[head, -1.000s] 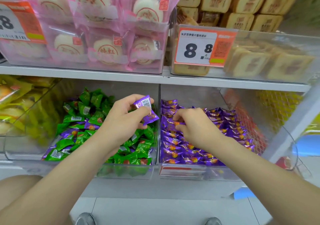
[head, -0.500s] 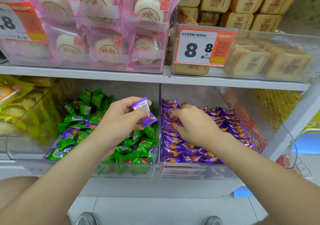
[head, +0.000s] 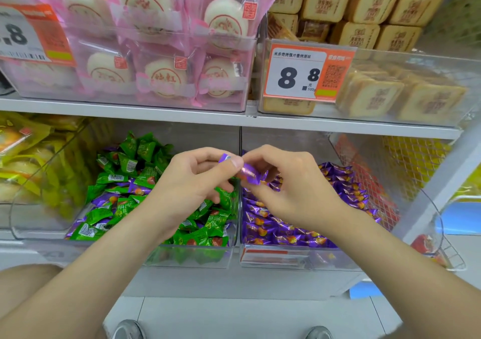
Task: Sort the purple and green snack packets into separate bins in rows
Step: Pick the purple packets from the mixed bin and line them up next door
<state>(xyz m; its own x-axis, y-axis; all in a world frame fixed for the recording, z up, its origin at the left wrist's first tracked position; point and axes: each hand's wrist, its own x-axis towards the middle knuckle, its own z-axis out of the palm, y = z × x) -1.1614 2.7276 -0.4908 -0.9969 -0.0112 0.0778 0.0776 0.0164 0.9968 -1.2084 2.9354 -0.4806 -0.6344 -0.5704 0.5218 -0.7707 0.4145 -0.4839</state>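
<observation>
Two clear bins sit side by side on the lower shelf. The left bin (head: 187,256) holds green snack packets (head: 208,234) with some purple ones (head: 135,190) mixed in. The right bin (head: 299,260) holds purple packets (head: 276,232) laid in rows. My left hand (head: 187,182) and my right hand (head: 294,187) meet above the wall between the bins. Both pinch purple packets (head: 248,174) between thumb and fingertips; how many are held is unclear.
A bin of yellow packs (head: 28,172) stands to the left. The upper shelf (head: 234,119) carries pink-wrapped cakes (head: 161,75), tan pastry packs (head: 377,96) and a price tag (head: 299,75). A wire basket (head: 442,247) hangs at the right.
My right hand has lifted out of the purple rows and moved left to meet my left hand. It now also pinches the purple packets.
</observation>
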